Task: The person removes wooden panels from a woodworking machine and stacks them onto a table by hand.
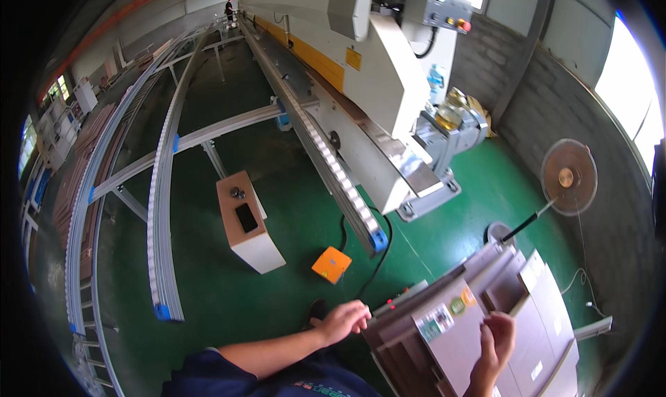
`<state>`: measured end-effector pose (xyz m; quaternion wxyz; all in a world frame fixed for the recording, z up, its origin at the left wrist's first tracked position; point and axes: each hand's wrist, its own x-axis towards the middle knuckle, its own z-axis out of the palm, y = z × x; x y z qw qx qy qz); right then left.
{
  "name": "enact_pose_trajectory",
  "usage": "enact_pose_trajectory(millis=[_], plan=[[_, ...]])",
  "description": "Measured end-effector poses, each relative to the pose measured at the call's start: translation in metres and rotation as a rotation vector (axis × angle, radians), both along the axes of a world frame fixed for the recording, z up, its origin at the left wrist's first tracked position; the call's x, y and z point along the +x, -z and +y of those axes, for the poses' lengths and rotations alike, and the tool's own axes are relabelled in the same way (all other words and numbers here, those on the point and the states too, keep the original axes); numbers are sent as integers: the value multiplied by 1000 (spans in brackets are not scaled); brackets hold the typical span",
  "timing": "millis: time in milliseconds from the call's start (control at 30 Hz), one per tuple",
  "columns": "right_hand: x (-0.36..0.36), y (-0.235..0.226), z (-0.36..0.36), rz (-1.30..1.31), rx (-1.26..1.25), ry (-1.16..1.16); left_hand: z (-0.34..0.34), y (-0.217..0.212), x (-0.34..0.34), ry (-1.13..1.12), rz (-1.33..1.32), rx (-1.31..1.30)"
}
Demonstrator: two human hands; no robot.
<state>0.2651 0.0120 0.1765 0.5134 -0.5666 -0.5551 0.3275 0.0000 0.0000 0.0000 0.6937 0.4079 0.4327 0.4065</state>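
Observation:
My left hand [345, 321] is in the lower middle, its fingers loosely curled, and nothing shows in it. It is beside the left edge of a stack of flat greyish-brown panels [524, 352] at the lower right. Above that stack is my right hand [497, 338], fingers folded in with the thumb alongside; no object shows in it. Whether it touches the top panel I cannot tell. Between the hands, a printed label sheet [435, 322] and two round stickers, one green [457, 305] and one orange [467, 296], lie on a panel.
A long white and yellow machine [374, 71] stands ahead, with metal rail supports [163, 210] on its left. A white cabinet [258, 253] bears a black phone [246, 217]. An orange foot-pedal box [331, 264] sits on the green floor. A pedestal fan [569, 177] stands at the right. A person [229, 9] is far off.

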Motion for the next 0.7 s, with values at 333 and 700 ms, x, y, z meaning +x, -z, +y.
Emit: enact_pose_trajectory(millis=[333,700], plan=[[-182,84,316,436,-518,-63,86,30,-184,248,851,373],[-121,147,404,260,-621,609,108,72,-243,48,783,135]])
